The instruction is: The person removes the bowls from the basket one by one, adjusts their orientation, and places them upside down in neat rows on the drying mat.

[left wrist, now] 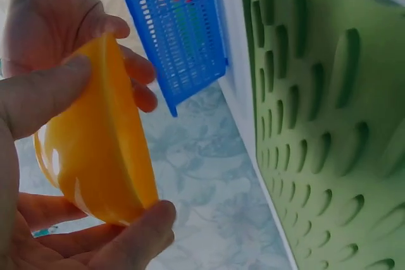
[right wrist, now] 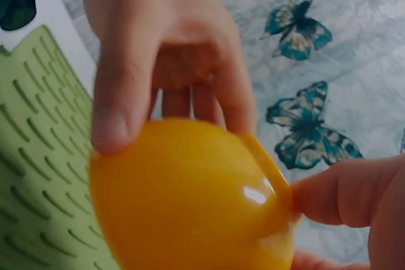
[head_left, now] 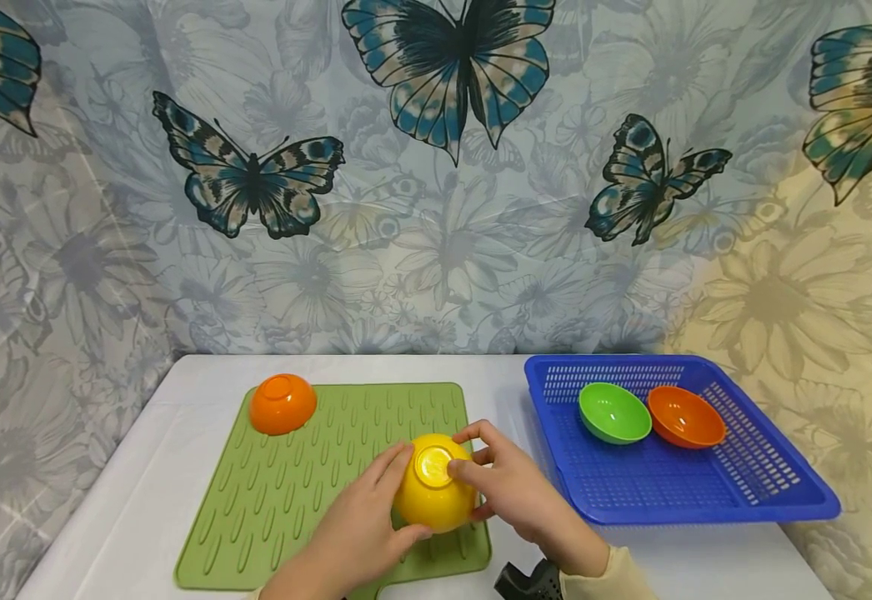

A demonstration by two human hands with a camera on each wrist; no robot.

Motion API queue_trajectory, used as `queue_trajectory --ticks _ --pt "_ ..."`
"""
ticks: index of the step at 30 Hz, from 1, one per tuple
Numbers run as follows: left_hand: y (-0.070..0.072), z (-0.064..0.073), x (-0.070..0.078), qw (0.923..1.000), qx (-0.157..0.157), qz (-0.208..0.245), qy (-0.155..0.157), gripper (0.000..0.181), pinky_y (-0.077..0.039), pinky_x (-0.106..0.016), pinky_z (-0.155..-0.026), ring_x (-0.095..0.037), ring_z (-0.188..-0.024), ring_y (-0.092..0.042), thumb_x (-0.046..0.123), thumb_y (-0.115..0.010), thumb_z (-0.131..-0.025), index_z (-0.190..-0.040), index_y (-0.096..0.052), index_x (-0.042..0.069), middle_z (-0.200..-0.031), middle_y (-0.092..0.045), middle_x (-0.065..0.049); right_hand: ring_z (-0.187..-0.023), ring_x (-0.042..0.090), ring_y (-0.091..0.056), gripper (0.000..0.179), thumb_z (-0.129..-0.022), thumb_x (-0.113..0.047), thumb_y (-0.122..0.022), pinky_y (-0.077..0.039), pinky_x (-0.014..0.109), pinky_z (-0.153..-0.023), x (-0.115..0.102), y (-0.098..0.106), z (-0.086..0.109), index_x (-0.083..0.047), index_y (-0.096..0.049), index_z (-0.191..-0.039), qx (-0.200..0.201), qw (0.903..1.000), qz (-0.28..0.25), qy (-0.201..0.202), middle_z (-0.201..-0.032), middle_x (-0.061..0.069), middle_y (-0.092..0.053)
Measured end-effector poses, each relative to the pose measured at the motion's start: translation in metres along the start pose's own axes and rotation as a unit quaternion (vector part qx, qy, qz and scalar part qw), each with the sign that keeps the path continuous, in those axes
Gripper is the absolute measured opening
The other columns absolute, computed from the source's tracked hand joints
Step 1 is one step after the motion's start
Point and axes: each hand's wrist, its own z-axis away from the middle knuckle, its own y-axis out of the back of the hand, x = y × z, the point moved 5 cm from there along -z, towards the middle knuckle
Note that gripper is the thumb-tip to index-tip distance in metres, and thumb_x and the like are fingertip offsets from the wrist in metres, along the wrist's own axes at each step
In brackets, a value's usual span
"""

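A yellow bowl (head_left: 436,500), bottom up, is held between both hands over the near right part of the green drying mat (head_left: 278,492). My left hand (head_left: 357,525) grips its left side, with fingers and thumb spread along the wall and rim in the left wrist view. On the other side my right hand (head_left: 518,492) pinches the bowl, its thumb by the foot ring and its fingers round the far edge. In the left wrist view the mat stands apart from the raised bowl.
An upside-down orange bowl (head_left: 283,405) sits on the mat's far left corner. To the right, a blue plastic basket (head_left: 676,504) holds a green bowl (head_left: 614,413) and another orange bowl (head_left: 686,417), both open side up. Behind the white table (head_left: 511,400) hangs a butterfly-patterned cloth (head_left: 451,275).
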Motion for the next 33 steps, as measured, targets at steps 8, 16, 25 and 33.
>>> queue_trajectory --ticks 8,16,25,33 --pt "-0.001 -0.018 -0.012 0.9996 0.025 -0.011 0.009 0.087 -0.051 -0.051 -0.094 -0.037 -0.118 -0.058 0.028 -0.087 -0.077 -0.146 -0.045 -0.002 -0.144 -0.048 -0.021 -0.127 0.049 -0.045 0.072 -0.076 -0.015 -0.086 -0.046 0.063 -0.093 0.002 -0.007 -0.006 -0.011 -0.049 -0.137 0.015 0.9905 0.125 0.054 -0.142 0.022 -0.048" --pt "-0.012 -0.058 -0.040 0.9991 0.030 0.007 0.031 0.087 -0.046 -0.052 -0.100 -0.038 -0.121 -0.055 0.018 -0.089 -0.074 -0.146 -0.045 -0.002 -0.143 -0.049 -0.020 -0.126 0.040 -0.050 0.076 -0.074 -0.008 -0.087 -0.039 0.062 -0.102 0.013 -0.004 -0.046 -0.006 -0.050 -0.140 0.086 0.9678 0.220 0.088 -0.137 0.017 -0.056" --pt "-0.030 -0.112 -0.084 0.9964 0.031 0.026 0.075 0.086 -0.040 -0.049 -0.106 -0.035 -0.125 -0.052 0.008 -0.089 -0.072 -0.146 -0.046 -0.002 -0.140 -0.053 -0.019 -0.128 0.038 -0.050 0.077 -0.080 -0.010 -0.084 -0.041 0.057 -0.103 0.030 0.006 -0.107 -0.009 -0.048 -0.148 0.113 0.9600 0.243 0.083 -0.140 0.016 -0.055" --pt "-0.049 -0.136 -0.106 0.9941 0.018 0.044 0.098 0.083 -0.040 -0.046 -0.107 -0.033 -0.125 -0.054 0.003 -0.088 -0.071 -0.144 -0.049 -0.002 -0.137 -0.057 -0.017 -0.124 0.036 -0.053 0.077 -0.078 -0.007 -0.084 -0.041 0.052 -0.103 0.049 0.011 -0.139 -0.005 -0.049 -0.146 0.115 0.9574 0.259 0.056 -0.137 0.017 -0.057"
